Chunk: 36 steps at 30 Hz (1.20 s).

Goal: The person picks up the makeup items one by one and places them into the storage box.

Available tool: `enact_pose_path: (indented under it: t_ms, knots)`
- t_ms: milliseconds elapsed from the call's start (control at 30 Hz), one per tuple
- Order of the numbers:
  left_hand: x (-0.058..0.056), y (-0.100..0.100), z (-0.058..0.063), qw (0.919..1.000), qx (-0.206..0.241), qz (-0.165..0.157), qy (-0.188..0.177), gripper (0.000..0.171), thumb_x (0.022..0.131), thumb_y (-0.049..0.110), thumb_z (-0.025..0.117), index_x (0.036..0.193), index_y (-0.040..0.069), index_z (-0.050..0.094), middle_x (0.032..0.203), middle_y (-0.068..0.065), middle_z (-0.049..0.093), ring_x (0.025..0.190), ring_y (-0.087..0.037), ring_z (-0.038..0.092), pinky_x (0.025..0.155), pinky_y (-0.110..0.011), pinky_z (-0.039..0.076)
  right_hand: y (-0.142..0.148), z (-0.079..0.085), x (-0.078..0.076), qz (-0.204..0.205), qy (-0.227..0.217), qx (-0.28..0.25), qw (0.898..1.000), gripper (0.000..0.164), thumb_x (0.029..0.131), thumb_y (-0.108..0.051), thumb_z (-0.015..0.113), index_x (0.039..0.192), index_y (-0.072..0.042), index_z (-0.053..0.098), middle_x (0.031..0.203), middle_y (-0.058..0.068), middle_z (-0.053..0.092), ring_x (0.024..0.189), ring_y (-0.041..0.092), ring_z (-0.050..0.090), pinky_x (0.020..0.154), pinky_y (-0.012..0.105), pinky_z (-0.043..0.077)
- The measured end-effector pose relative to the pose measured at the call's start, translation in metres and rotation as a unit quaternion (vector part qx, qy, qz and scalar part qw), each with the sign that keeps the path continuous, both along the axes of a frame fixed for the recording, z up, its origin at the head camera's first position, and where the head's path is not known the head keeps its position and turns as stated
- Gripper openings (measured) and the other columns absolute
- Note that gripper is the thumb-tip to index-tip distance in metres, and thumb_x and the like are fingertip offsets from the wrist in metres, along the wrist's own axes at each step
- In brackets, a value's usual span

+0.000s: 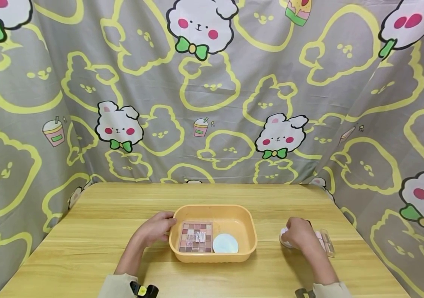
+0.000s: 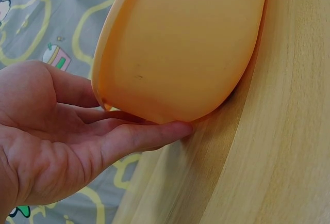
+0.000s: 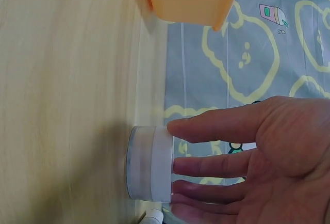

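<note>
At the left end of a pale orange plastic basin (image 1: 212,257), my left hand (image 1: 158,227) holds the rim and side wall. The left wrist view shows its thumb (image 2: 172,130) along the low outer wall. Inside the basin lie an eyeshadow palette (image 1: 196,237) and, beside it, a pale round compact (image 1: 225,243). To the right of the basin, my right hand (image 1: 301,234) reaches down over a round cosmetic jar (image 3: 149,163) that stands on the table. Thumb and fingertips pinch the jar's white lid; the far fingertips are partly hidden.
Just past the right hand lie slim clear and pink cosmetic tubes (image 1: 326,243), partly covered by the hand. Everything stands on a wood-grain table (image 1: 122,203). A patterned grey curtain (image 1: 219,124) surrounds its back and sides.
</note>
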<state>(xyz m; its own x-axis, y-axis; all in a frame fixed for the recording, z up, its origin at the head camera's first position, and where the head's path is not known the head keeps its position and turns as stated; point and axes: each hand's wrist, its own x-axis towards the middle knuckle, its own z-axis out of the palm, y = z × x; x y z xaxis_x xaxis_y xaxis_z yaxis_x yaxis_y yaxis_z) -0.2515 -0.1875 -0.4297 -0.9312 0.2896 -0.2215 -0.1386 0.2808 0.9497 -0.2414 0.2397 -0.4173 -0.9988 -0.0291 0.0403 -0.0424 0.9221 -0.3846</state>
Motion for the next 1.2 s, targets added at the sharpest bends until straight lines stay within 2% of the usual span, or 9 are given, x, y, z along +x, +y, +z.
enact_pose_path:
  t_ms: [233,533,933,1200]
  knots:
    - [0.0,-0.001,-0.001,1.0,0.003,-0.002,0.001,0.046,0.106,0.009,0.036,0.146,-0.015,0.039,0.134,-0.031,0.057,0.122,-0.04,0.06,0.087,-0.051,0.059,-0.002,-0.001,0.0,-0.008,-0.029,-0.005,1.0,0.029,0.068,-0.008,0.068,0.092,0.006,0.06,0.088,0.018,0.065,0.077,0.03,0.055,0.067,0.04,0.05]
    - [0.0,0.001,0.0,0.9999,-0.01,0.007,0.001,0.046,0.107,0.011,0.039,0.145,-0.015,0.04,0.135,-0.03,0.057,0.122,-0.04,0.06,0.087,-0.052,0.059,-0.001,-0.004,-0.001,-0.004,-0.043,-0.012,0.999,0.037,0.069,-0.005,0.066,0.102,0.011,0.059,0.093,0.022,0.065,0.08,0.032,0.055,0.067,0.041,0.05]
    - [0.0,0.001,0.0,0.9999,-0.012,0.008,0.001,0.047,0.107,0.011,0.039,0.145,-0.014,0.04,0.135,-0.03,0.058,0.122,-0.04,0.06,0.087,-0.052,0.059,-0.002,-0.004,0.0,-0.003,-0.039,-0.024,0.999,0.038,0.069,-0.004,0.066,0.103,0.012,0.059,0.093,0.022,0.066,0.079,0.031,0.056,0.067,0.04,0.051]
    - [0.0,0.0,0.001,1.0,-0.005,0.001,-0.003,0.047,0.106,0.01,0.038,0.146,-0.015,0.039,0.134,-0.03,0.058,0.121,-0.039,0.061,0.087,-0.051,0.059,-0.008,0.005,0.0,-0.017,-0.007,-0.039,0.999,0.046,0.071,-0.009,0.069,0.11,0.012,0.06,0.096,0.022,0.068,0.082,0.031,0.06,0.072,0.044,0.054]
